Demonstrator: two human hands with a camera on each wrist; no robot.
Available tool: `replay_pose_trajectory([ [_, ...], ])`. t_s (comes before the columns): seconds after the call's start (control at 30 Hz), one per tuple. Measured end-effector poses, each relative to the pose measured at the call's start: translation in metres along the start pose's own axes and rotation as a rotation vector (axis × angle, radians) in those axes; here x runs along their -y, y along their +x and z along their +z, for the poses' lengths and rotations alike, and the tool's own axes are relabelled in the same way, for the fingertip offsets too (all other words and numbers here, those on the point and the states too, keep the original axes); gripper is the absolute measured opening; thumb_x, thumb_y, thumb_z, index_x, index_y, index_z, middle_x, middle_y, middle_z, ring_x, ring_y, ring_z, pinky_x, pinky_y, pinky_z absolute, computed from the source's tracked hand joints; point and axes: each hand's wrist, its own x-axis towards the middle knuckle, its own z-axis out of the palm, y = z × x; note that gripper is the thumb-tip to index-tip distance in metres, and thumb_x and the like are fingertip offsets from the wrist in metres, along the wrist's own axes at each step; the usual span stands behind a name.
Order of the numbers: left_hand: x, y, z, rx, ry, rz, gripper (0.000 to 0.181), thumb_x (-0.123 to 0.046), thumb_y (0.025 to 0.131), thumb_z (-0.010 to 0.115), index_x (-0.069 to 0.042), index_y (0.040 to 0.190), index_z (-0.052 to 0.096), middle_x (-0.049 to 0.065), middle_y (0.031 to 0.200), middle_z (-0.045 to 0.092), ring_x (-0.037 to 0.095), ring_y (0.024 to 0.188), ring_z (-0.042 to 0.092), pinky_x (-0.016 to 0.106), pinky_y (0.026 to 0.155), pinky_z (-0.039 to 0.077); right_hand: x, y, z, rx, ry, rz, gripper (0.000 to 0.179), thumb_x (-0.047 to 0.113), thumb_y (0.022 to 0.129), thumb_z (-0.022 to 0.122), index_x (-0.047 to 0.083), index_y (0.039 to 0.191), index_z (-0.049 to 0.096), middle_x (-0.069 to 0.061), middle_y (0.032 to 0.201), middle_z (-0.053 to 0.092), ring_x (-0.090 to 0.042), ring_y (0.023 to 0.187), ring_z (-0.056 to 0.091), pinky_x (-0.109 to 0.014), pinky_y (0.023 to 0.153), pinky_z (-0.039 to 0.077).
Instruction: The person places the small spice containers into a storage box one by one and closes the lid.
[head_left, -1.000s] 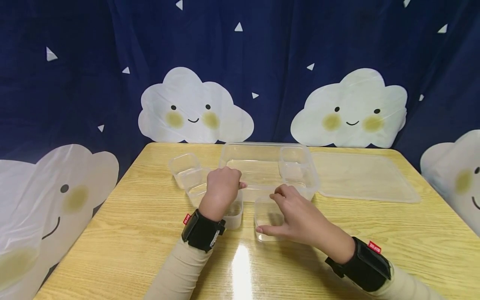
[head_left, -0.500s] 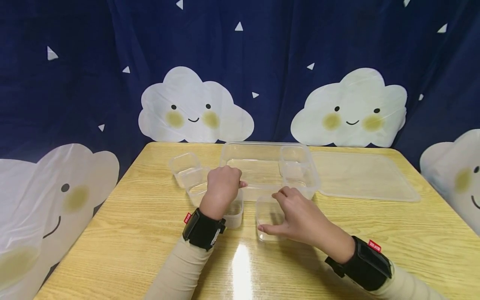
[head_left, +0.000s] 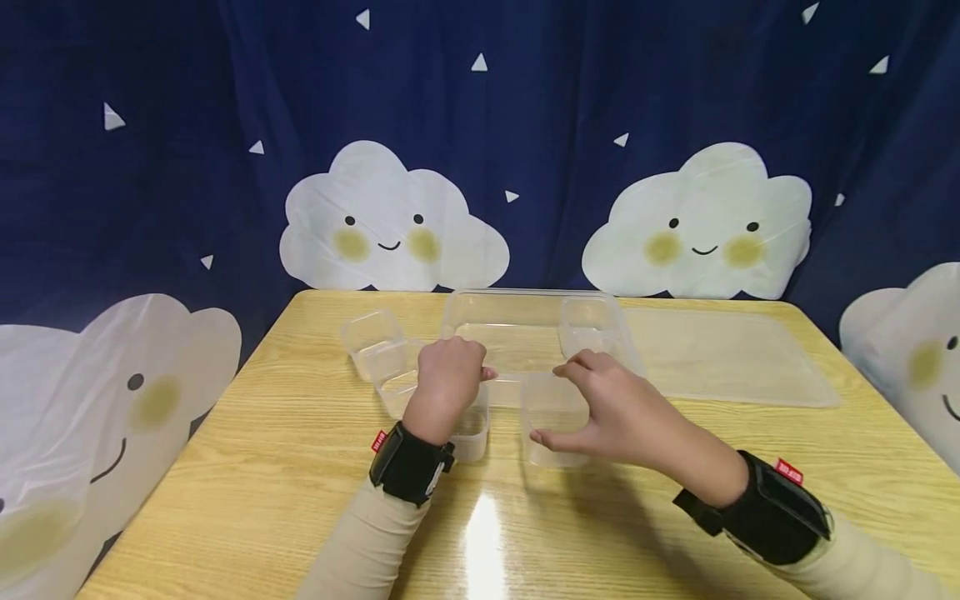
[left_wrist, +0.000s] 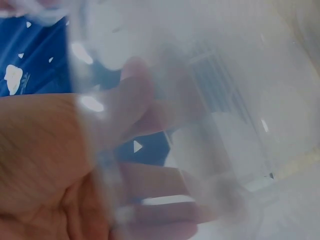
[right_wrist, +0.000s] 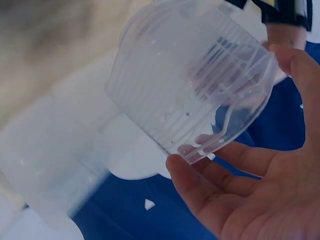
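My right hand [head_left: 622,408] grips a small clear plastic box [head_left: 551,425] by its rim, thumb on the near side and fingers on the far side. The box is raised a little above the table, and ribbed lines show on its plastic in the right wrist view. To its left, my left hand [head_left: 446,375] holds another small clear box [head_left: 471,442] that stands on the table and is partly hidden under the hand. Through blurred clear plastic in the left wrist view, the left thumb [left_wrist: 136,82] and fingers appear.
Behind the hands stands a large clear container [head_left: 502,293] with a small clear box [head_left: 588,312] inside its right end. A flat translucent lid [head_left: 727,358] lies to its right. More small clear boxes [head_left: 371,333] line up at the left. A navy curtain [head_left: 547,100] hangs behind the table.
My right hand has lifted its small box slightly up and to the right. My left hand has stayed in place on its box. The head view has tilted slightly.
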Motion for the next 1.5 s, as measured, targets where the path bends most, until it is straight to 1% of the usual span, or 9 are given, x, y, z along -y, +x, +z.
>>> replay_pose_trajectory([
  [0.17, -0.001, 0.0, -0.001, 0.006, 0.009, 0.0, 0.033, -0.051, 0.089, 0.065, -0.023, 0.099, 0.079, 0.0, 0.079, 0.071, 0.02, 0.076, 0.069, 0.036, 0.057, 0.052, -0.004, 0.013, -0.027, 0.009, 0.017, 0.001, 0.074, 0.055, 0.077, 0.083, -0.001, 0.122, 0.068, -0.015, 0.121, 0.065, -0.033, 0.11, 0.064, -0.048, 0.087, 0.055],
  [0.33, -0.001, 0.002, -0.002, 0.037, -0.002, -0.01, 0.034, -0.051, 0.091, 0.064, -0.022, 0.104, 0.078, 0.002, 0.087, 0.074, 0.022, 0.082, 0.071, 0.037, 0.061, 0.053, -0.009, 0.03, -0.05, 0.029, 0.027, 0.02, 0.075, 0.054, 0.077, 0.083, -0.002, 0.125, 0.067, -0.016, 0.127, 0.064, -0.034, 0.114, 0.063, -0.05, 0.092, 0.053],
  [0.43, -0.001, 0.002, -0.001, 0.035, -0.008, -0.009, 0.034, -0.05, 0.091, 0.065, -0.021, 0.104, 0.078, 0.003, 0.091, 0.075, 0.024, 0.085, 0.072, 0.037, 0.062, 0.053, -0.012, 0.04, -0.057, 0.042, 0.045, 0.014, 0.075, 0.053, 0.079, 0.082, -0.003, 0.126, 0.066, -0.017, 0.127, 0.064, -0.035, 0.115, 0.063, -0.051, 0.093, 0.052],
  [0.57, 0.0, 0.0, 0.0, 0.0, -0.002, 0.005, 0.032, -0.05, 0.088, 0.068, -0.021, 0.098, 0.078, 0.002, 0.085, 0.074, 0.023, 0.081, 0.072, 0.036, 0.059, 0.052, -0.018, 0.055, -0.06, 0.048, 0.061, 0.005, 0.075, 0.053, 0.08, 0.081, -0.004, 0.125, 0.067, -0.019, 0.123, 0.065, -0.035, 0.113, 0.064, -0.052, 0.093, 0.051],
  [0.7, 0.0, 0.0, 0.0, -0.013, 0.006, 0.007, 0.032, -0.05, 0.088, 0.068, -0.022, 0.1, 0.078, 0.001, 0.085, 0.073, 0.023, 0.081, 0.071, 0.036, 0.059, 0.052, -0.026, 0.073, -0.056, 0.062, 0.051, 0.011, 0.075, 0.052, 0.08, 0.081, -0.006, 0.126, 0.066, -0.021, 0.126, 0.064, -0.037, 0.115, 0.062, -0.052, 0.095, 0.051],
  [0.83, -0.001, 0.002, 0.0, 0.017, 0.006, -0.003, 0.034, -0.051, 0.089, 0.066, -0.022, 0.105, 0.078, 0.002, 0.088, 0.074, 0.024, 0.085, 0.072, 0.037, 0.061, 0.053, -0.034, 0.088, -0.048, 0.082, 0.047, 0.018, 0.075, 0.049, 0.081, 0.082, -0.008, 0.127, 0.064, -0.024, 0.128, 0.062, -0.039, 0.117, 0.061, -0.053, 0.096, 0.05],
  [1.07, -0.003, 0.001, 0.0, 0.012, 0.016, -0.007, 0.034, -0.051, 0.089, 0.066, -0.022, 0.103, 0.078, 0.001, 0.087, 0.074, 0.023, 0.085, 0.072, 0.037, 0.063, 0.054, -0.047, 0.114, -0.029, 0.132, 0.058, 0.044, 0.078, 0.048, 0.079, 0.084, -0.009, 0.128, 0.062, -0.026, 0.128, 0.061, -0.039, 0.118, 0.059, -0.052, 0.099, 0.049],
  [1.23, -0.003, 0.002, 0.001, 0.019, 0.025, -0.001, 0.035, -0.051, 0.091, 0.065, -0.022, 0.105, 0.078, 0.0, 0.084, 0.073, 0.023, 0.083, 0.072, 0.036, 0.062, 0.054, -0.056, 0.129, -0.013, 0.159, 0.054, 0.058, 0.08, 0.047, 0.078, 0.084, -0.01, 0.13, 0.06, -0.027, 0.13, 0.06, -0.039, 0.12, 0.057, -0.051, 0.101, 0.048],
  [1.5, -0.003, 0.003, 0.001, 0.049, 0.031, -0.006, 0.038, -0.051, 0.092, 0.064, -0.022, 0.113, 0.077, 0.001, 0.092, 0.075, 0.025, 0.088, 0.072, 0.038, 0.065, 0.055, -0.066, 0.142, 0.019, 0.252, 0.045, 0.132, 0.084, 0.048, 0.081, 0.082, -0.009, 0.136, 0.054, -0.028, 0.135, 0.055, -0.04, 0.121, 0.057, -0.051, 0.101, 0.048],
])
